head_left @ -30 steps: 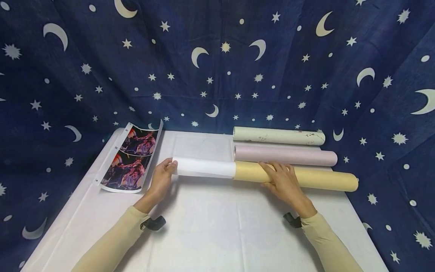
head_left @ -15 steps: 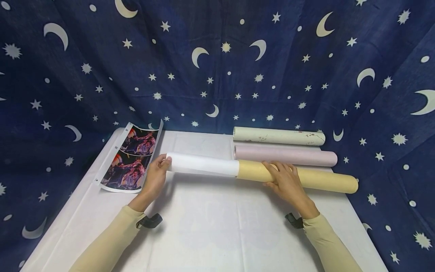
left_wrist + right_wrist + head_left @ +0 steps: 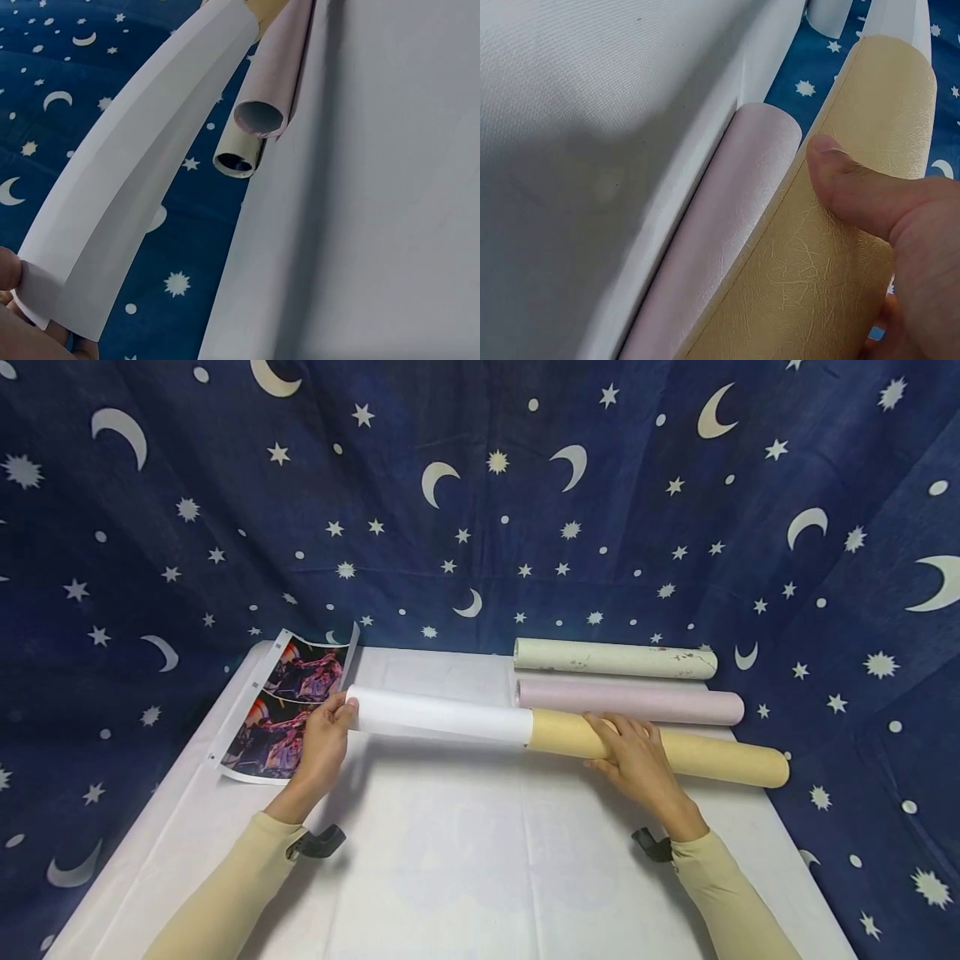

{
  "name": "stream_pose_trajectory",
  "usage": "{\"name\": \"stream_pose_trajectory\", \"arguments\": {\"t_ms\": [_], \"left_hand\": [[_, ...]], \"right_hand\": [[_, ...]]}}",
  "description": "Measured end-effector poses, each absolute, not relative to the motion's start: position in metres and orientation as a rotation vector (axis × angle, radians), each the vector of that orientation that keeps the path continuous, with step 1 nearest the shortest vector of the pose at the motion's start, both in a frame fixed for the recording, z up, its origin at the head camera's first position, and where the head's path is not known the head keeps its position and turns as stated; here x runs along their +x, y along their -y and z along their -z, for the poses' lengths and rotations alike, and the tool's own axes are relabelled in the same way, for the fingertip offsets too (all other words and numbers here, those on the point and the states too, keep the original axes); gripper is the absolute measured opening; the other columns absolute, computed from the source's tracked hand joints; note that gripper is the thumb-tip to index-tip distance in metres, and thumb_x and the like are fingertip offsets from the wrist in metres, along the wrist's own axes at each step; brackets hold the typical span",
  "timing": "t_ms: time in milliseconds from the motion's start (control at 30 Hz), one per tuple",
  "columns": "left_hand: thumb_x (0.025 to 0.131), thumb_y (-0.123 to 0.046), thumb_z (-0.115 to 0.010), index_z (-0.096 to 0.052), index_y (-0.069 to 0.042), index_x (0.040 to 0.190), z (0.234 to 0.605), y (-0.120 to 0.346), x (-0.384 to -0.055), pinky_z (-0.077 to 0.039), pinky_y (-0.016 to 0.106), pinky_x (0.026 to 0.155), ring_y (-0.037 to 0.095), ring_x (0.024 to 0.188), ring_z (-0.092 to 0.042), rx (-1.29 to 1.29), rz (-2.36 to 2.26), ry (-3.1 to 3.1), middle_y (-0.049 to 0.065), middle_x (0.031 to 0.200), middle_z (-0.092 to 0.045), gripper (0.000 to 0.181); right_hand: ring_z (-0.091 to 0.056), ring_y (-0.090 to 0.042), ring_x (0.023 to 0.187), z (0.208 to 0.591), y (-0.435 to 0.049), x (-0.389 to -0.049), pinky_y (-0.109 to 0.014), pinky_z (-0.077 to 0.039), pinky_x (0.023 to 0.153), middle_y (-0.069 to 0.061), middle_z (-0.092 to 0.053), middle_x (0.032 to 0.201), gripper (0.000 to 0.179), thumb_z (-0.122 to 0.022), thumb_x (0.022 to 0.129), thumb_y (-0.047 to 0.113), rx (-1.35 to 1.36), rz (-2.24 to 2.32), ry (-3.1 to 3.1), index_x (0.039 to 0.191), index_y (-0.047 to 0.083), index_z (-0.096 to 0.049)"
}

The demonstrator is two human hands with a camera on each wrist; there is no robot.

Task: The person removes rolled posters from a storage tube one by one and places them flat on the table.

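Observation:
My left hand (image 3: 324, 739) pinches the free end of a rolled white sheet of paper (image 3: 442, 717). In the left wrist view, the white sheet (image 3: 142, 142) looks loosely curled, with one long edge overlapping. Its other end goes into the mouth of a yellow textured roll (image 3: 720, 758). My right hand (image 3: 633, 756) grips this yellow roll near that mouth, thumb on the near side. The right wrist view shows the thumb pressed on the yellow roll (image 3: 802, 277); most other fingers are hidden behind it.
Behind the yellow roll lie a pink roll (image 3: 630, 702) and a cream roll (image 3: 615, 659) with a floral print. A printed picture sheet (image 3: 285, 718) with curled edges lies on the white table (image 3: 450, 860) at left. A blue star-and-moon cloth (image 3: 480, 485) hangs behind.
My left hand has moved left and slightly away, drawing more of the white sheet out of the yellow roll. My right hand, still gripping the yellow roll, has shifted slightly right.

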State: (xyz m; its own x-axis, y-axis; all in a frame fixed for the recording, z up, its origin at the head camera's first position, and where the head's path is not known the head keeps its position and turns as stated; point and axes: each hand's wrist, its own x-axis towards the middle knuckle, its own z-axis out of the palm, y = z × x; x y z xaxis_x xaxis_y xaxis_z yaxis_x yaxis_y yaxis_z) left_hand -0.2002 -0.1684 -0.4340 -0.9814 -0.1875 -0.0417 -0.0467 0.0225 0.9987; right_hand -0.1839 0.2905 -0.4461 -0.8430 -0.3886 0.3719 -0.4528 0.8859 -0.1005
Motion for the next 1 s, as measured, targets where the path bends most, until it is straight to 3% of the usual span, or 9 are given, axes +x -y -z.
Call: {"name": "stream_pose_trajectory", "arguments": {"t_ms": [133, 233, 333, 500, 633, 733, 800, 867, 1000], "left_hand": [[0.106, -0.021, -0.042, -0.038, 0.003, 0.147, 0.431, 0.174, -0.200, -0.031, 0.028, 0.118, 0.016, 0.131, -0.045, 0.260, 2.130, 2.153, 0.018, 0.145, -0.047, 0.047], [0.105, -0.021, -0.043, -0.043, 0.003, 0.144, 0.429, 0.178, -0.199, -0.040, 0.019, 0.107, 0.011, 0.117, -0.053, 0.280, 2.105, 2.125, 0.003, 0.126, -0.060, 0.045], [0.105, -0.024, -0.045, -0.048, 0.002, 0.139, 0.429, 0.183, -0.198, -0.044, 0.012, 0.090, 0.004, 0.100, -0.053, 0.322, 2.060, 2.116, -0.009, 0.106, -0.061, 0.042], [0.105, -0.027, -0.045, -0.048, 0.000, 0.139, 0.431, 0.192, -0.198, -0.043, 0.012, 0.093, 0.005, 0.104, -0.053, 0.366, 2.060, 2.090, -0.004, 0.114, -0.059, 0.044], [0.105, -0.026, -0.046, -0.050, -0.001, 0.132, 0.429, 0.201, -0.198, -0.046, 0.012, 0.079, 0.003, 0.093, -0.054, 0.381, 2.121, 1.976, -0.007, 0.106, -0.059, 0.038], [0.104, -0.026, -0.046, -0.051, -0.003, 0.127, 0.427, 0.208, -0.198, -0.045, 0.012, 0.076, 0.001, 0.091, -0.053, 0.395, 2.147, 1.888, -0.010, 0.103, -0.058, 0.033], [0.104, -0.027, -0.047, -0.051, -0.004, 0.127, 0.426, 0.211, -0.198, -0.044, 0.014, 0.080, 0.003, 0.095, -0.052, 0.406, 2.150, 1.851, -0.009, 0.105, -0.058, 0.033], [0.104, -0.027, -0.046, -0.050, -0.003, 0.129, 0.425, 0.213, -0.198, -0.041, 0.017, 0.094, 0.006, 0.107, -0.051, 0.409, 2.146, 1.832, -0.008, 0.110, -0.057, 0.035], [0.105, -0.028, -0.045, -0.048, -0.001, 0.133, 0.424, 0.215, -0.198, -0.035, 0.030, 0.109, 0.013, 0.120, -0.047, 0.418, 2.129, 1.832, -0.002, 0.120, -0.055, 0.040]], "right_hand": [[-0.056, -0.043, 0.115, 0.447, -0.291, -0.185, -0.061, -0.033, 0.098, -0.018, -0.057, 0.131, 0.079, -0.082, 0.076, 0.037, 0.616, -0.279, 2.722, 0.145, 0.020, -0.047], [-0.056, -0.042, 0.116, 0.449, -0.293, -0.187, -0.061, -0.034, 0.099, -0.018, -0.057, 0.132, 0.080, -0.082, 0.076, 0.037, 0.609, -0.286, 2.723, 0.146, 0.021, -0.045], [-0.056, -0.042, 0.116, 0.450, -0.295, -0.188, -0.062, -0.034, 0.099, -0.017, -0.058, 0.131, 0.081, -0.083, 0.075, 0.035, 0.600, -0.298, 2.724, 0.146, 0.021, -0.046], [-0.055, -0.042, 0.117, 0.448, -0.297, -0.187, -0.063, -0.033, 0.100, -0.017, -0.058, 0.129, 0.080, -0.083, 0.076, 0.034, 0.581, -0.309, 2.734, 0.145, 0.019, -0.046], [-0.054, -0.042, 0.117, 0.447, -0.300, -0.187, -0.062, -0.033, 0.100, -0.017, -0.058, 0.129, 0.080, -0.083, 0.076, 0.034, 0.568, -0.306, 2.741, 0.145, 0.019, -0.046], [-0.053, -0.043, 0.118, 0.449, -0.301, -0.188, -0.062, -0.032, 0.100, -0.017, -0.058, 0.129, 0.079, -0.083, 0.076, 0.033, 0.572, -0.312, 2.761, 0.145, 0.019, -0.046], [-0.053, -0.044, 0.120, 0.451, -0.301, -0.189, -0.063, -0.032, 0.101, -0.016, -0.058, 0.129, 0.078, -0.082, 0.077, 0.032, 0.582, -0.313, 2.785, 0.145, 0.018, -0.047], [-0.052, -0.045, 0.121, 0.454, -0.301, -0.190, -0.063, -0.032, 0.100, -0.016, -0.058, 0.130, 0.077, -0.082, 0.078, 0.032, 0.601, -0.305, 2.811, 0.145, 0.018, -0.046], [-0.054, -0.044, 0.120, 0.460, -0.299, -0.194, -0.064, -0.034, 0.099, -0.014, -0.059, 0.131, 0.078, -0.082, 0.078, 0.033, 0.647, -0.266, 2.842, 0.145, 0.021, -0.046]]}}
